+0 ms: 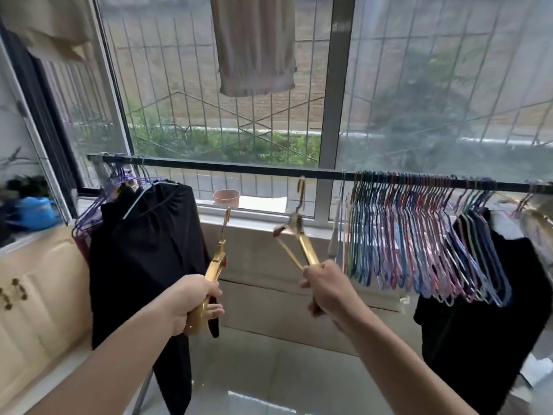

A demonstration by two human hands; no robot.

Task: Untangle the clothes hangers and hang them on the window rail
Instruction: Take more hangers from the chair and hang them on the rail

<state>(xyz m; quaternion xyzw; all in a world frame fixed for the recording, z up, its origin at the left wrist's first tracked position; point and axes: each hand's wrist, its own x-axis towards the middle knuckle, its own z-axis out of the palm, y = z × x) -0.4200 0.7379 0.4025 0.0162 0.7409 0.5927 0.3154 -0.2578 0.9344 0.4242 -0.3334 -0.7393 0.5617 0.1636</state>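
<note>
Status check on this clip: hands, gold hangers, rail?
Left hand grips one gold hanger, off the rail. Right hand grips second gold hanger, hook at the rail. Bare rail gap there; colored hangers crowd right.

Gold hangers (302, 248), a black garment (143, 250), multicoloured wire hangers (419, 235), and what looks like a terracotta pot (226, 196).

gold hangers (299, 247): metal look, polished, bright sheen is seen
rail (254, 170): dark metal, smooth
coloured hangers (419, 235): thin wire, a smooth coloured coating is seen, slightly shiny
black garment (143, 250): cloth, matt, softly creased
beige garment (256, 46): cloth, matt, finely ribbed
floor (269, 378): tile, glossy, light is reflected
pot (226, 196): clay look, matt
cabinet (39, 295): cream, smooth, slight sheen
</note>
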